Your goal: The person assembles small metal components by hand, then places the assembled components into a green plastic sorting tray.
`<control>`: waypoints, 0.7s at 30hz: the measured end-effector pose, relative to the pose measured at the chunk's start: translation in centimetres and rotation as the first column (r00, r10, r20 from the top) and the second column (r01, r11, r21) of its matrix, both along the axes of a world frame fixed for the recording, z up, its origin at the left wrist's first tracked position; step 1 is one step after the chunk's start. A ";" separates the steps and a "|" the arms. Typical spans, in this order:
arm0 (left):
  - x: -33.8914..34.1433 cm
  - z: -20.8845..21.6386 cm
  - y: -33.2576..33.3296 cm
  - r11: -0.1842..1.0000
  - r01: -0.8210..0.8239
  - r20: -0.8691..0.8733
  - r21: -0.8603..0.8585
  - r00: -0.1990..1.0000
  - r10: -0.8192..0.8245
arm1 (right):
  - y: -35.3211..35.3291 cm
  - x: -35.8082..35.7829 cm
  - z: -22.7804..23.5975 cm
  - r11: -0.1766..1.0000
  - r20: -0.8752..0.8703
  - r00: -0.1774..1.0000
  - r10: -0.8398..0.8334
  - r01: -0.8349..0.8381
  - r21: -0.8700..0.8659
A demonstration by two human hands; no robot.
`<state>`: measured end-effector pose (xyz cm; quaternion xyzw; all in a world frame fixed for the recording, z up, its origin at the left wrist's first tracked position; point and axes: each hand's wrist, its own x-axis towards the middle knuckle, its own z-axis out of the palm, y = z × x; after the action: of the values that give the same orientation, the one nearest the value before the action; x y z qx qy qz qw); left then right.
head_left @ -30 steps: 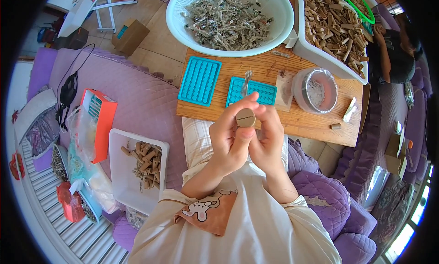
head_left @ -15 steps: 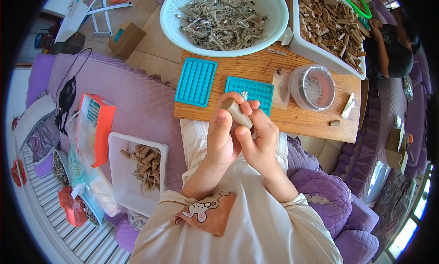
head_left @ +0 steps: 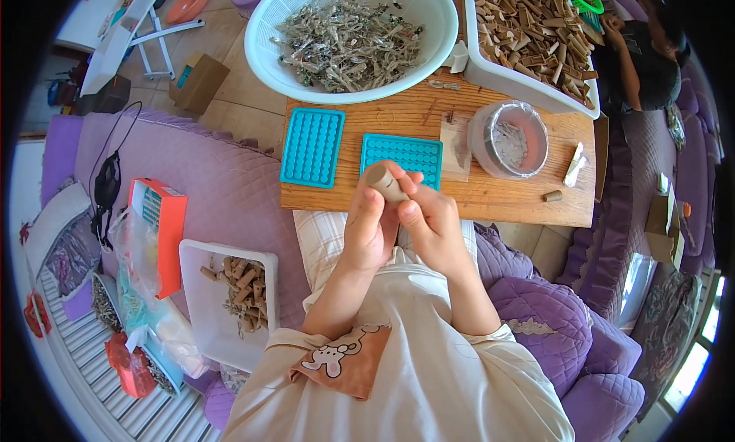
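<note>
pinching a slit tan cylinder (head_left: pixel 387 184), left hand (head_left: pixel 363 234) and right hand (head_left: pixel 435 225) fingers seem mid-piece; white rectangular plastic tray (head_left: pixel 202 304), eight o'clock, holds more; brown curved pieces (head_left: pixel 532 38), one o'clock, remain.

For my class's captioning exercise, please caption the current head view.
Left hand and right hand hold a tan cylinder near two blue trays on a wooden table.

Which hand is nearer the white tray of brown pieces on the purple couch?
Left. The left hand is beyond the tray's right side, higher in the picture and apart from it; the right hand is farther right. Both hold one brown cylinder.
</note>
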<state>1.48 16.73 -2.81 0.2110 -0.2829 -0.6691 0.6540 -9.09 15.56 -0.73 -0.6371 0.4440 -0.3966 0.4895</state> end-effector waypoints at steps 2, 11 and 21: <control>-0.1 0.1 -0.1 0.997 -0.079 -0.046 -0.010 0.996 0.079 | -0.8 -1.0 0.0 0.995 -0.107 0.992 -0.066 0.058 -0.080; 1.4 -0.8 0.1 0.995 0.003 -0.192 0.096 0.981 0.015 | -9.6 -12.4 -1.9 0.938 -0.650 0.677 -0.345 0.236 -0.252; 1.8 -0.7 0.2 0.987 -0.006 -0.138 0.160 0.990 0.028 | -12.5 -12.8 -6.1 0.993 -0.932 0.345 -0.114 0.060 -0.099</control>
<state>3.24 16.92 -3.53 0.2175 -0.1803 -0.6969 0.6592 -21.87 3.05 -6.82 -0.7361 0.6675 0.0015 0.1120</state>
